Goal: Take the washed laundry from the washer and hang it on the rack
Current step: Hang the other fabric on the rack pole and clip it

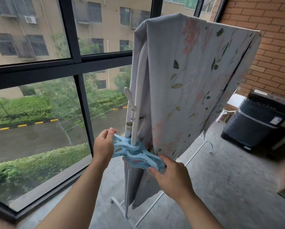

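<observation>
Floral sheet (188, 80), pale grey with leaf and pink blossom print: draped over the top of the white drying rack (155, 205), hanging down both sides. Pale blue clips (133, 148), two, ringed around the rack's upright pole at its near end, just beside the sheet's edge; left hand (103, 146) grips the handles of the left one, right hand (173, 177) pinches those of the right one between thumb and fingers. Dark washer (257, 126): well apart at right, against the brick wall (274, 47).

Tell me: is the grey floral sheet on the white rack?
On: the grey floral sheet drapes over the top of the white metal rack.
</observation>
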`<move>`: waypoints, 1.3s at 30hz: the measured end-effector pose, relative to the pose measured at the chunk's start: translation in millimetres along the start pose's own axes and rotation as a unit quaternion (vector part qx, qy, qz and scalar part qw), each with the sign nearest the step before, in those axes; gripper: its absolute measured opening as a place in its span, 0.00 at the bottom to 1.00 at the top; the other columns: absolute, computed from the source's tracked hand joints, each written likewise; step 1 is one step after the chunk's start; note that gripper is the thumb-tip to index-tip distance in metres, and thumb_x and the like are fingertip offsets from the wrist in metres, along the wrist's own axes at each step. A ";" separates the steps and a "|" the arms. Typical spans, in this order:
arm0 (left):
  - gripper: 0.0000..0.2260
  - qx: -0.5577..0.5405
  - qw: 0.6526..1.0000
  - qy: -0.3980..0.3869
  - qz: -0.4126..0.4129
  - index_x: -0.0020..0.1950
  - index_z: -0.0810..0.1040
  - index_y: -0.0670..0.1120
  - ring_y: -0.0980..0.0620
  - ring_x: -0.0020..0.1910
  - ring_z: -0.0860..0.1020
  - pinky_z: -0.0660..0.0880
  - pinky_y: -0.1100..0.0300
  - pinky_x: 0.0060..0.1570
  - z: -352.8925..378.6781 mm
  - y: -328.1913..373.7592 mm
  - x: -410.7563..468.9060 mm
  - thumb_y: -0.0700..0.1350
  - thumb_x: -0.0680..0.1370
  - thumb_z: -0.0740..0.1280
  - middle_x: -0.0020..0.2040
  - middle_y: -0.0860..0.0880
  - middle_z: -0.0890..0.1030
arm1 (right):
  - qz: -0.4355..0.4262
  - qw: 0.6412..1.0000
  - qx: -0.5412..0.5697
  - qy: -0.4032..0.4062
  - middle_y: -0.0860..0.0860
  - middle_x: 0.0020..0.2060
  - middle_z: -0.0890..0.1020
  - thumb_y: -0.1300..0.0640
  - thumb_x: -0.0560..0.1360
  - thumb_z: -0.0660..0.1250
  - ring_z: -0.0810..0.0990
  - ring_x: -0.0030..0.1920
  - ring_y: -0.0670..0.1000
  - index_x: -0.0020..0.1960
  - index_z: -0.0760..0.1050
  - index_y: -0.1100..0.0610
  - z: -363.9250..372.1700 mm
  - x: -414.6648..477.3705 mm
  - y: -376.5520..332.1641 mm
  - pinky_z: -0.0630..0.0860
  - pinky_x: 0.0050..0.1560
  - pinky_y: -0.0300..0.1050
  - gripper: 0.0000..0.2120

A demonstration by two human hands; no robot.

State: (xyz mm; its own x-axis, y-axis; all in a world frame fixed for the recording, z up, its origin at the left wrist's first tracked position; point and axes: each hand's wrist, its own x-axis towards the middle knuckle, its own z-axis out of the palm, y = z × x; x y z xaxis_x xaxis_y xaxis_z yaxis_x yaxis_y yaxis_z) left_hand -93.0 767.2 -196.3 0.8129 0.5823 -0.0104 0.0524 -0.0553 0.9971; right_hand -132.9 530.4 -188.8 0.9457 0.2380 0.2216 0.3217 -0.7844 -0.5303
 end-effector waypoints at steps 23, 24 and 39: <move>0.13 0.003 0.984 0.021 0.176 0.43 0.80 0.56 0.50 0.49 0.82 0.77 0.46 0.54 11.7 98.5 8.2 0.51 0.82 0.58 0.44 0.54 0.83 | 0.105 0.611 0.781 -0.072 0.60 0.51 0.83 0.58 0.49 0.85 0.84 0.50 0.59 0.56 0.83 0.58 -72.5 33.9 11.3 0.79 0.54 0.60 0.35; 0.13 -0.017 0.981 0.021 0.191 0.44 0.81 0.56 0.49 0.48 0.82 0.77 0.44 0.54 11.3 113.2 8.6 0.52 0.81 0.58 0.44 0.53 0.84 | 0.113 0.578 0.807 -0.040 0.61 0.48 0.83 0.60 0.47 0.84 0.84 0.48 0.60 0.54 0.83 0.60 -75.3 39.8 5.9 0.80 0.52 0.62 0.35; 0.15 0.279 0.851 -0.005 0.445 0.65 0.76 0.56 0.53 0.56 0.78 0.73 0.58 0.50 50.0 331.0 -6.1 0.56 0.79 0.64 0.60 0.55 0.80 | 0.065 0.730 0.597 0.327 0.49 0.60 0.75 0.49 0.72 0.69 0.79 0.54 0.44 0.69 0.68 0.49 -168.1 130.5 -69.2 0.77 0.42 0.34 0.27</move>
State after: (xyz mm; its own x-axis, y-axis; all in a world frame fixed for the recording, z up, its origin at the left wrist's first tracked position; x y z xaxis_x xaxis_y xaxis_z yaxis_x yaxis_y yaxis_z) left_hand -51.6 704.8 130.1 0.6798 0.1015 0.7263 -0.3217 -0.8487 0.4197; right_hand -39.8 519.5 14.4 0.8726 -0.4240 0.2427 0.4127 0.3740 -0.8305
